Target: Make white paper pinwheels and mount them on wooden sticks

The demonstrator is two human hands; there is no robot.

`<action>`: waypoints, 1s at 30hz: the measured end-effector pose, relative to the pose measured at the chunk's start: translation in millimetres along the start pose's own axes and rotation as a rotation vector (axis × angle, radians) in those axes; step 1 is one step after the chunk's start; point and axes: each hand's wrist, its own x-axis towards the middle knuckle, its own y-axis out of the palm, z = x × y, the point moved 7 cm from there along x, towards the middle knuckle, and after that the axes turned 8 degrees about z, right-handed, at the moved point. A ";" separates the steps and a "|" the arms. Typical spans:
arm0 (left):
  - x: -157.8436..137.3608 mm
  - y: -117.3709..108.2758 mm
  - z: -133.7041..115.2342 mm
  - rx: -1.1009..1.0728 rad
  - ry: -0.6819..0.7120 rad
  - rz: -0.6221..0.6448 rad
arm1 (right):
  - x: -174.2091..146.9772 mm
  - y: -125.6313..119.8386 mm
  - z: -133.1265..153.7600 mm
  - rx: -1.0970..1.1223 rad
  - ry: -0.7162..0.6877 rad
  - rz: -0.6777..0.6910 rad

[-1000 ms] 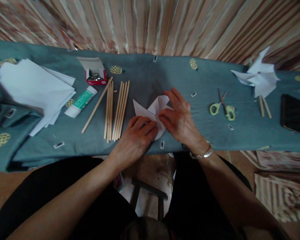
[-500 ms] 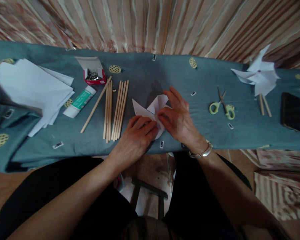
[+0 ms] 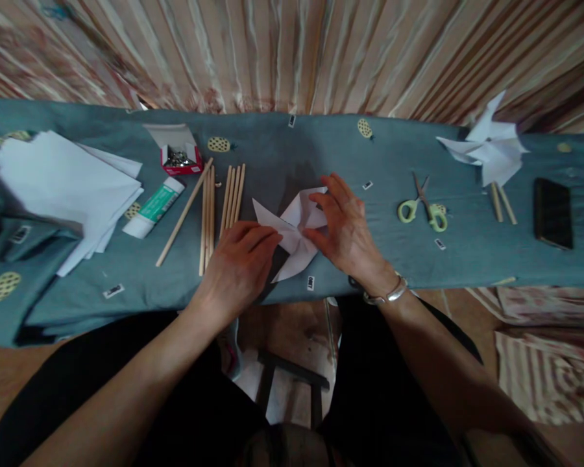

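A white paper pinwheel point(image 3: 296, 224) with its blades folded toward the centre lies near the front of the table. My right hand point(image 3: 346, 227) grips it from the right, with the thumb at the centre and the fingers on the upper right blade. From the left, my left hand point(image 3: 238, 263) has its fingertips closed at the edge of the left blade; whether they pinch it or only touch it is hard to see. Several wooden sticks point(image 3: 207, 220) lie in bundles just left of the pinwheel, partly behind my left hand.
On the left are a stack of white paper point(image 3: 73, 188), a glue stick point(image 3: 154, 207) and an open red box point(image 3: 181, 159) of small metal pieces. To the right lie green-handled scissors point(image 3: 422, 204), a finished-looking pinwheel point(image 3: 494, 146) with two sticks by it, and a black phone point(image 3: 553, 213).
My left hand has drawn back left from the pinwheel's centre, uncovering its lower blade. My right hand stays on the paper, its thumb near the centre. The view has shifted slightly.
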 end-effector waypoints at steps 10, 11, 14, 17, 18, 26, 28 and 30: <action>-23.7 29.4 37.6 -1.182 -0.604 -0.006 | 10.2 2.6 -4.5 0.038 0.116 0.049; -23.1 32.6 36.7 -1.280 -0.629 -0.018 | 11.1 2.8 -4.6 0.045 0.121 0.047; -20.1 38.9 32.3 -1.453 -0.708 -0.024 | 12.3 4.3 -6.8 0.067 0.136 0.042; -13.7 40.8 26.1 -1.505 -0.716 -0.049 | 12.2 6.4 -8.6 0.089 0.132 0.040; -10.8 41.0 24.0 -1.510 -0.697 -0.064 | 12.0 6.9 -8.8 0.096 0.130 0.040; 6.3 46.1 16.2 -1.464 -0.554 -0.072 | 10.6 1.9 -3.8 0.115 0.127 0.026; 7.8 45.4 16.7 -1.373 -0.495 -0.065 | 10.2 1.2 -3.1 0.110 0.133 0.031; 7.3 43.9 19.0 -1.226 -0.433 -0.074 | 9.7 1.3 -3.7 0.104 0.144 0.035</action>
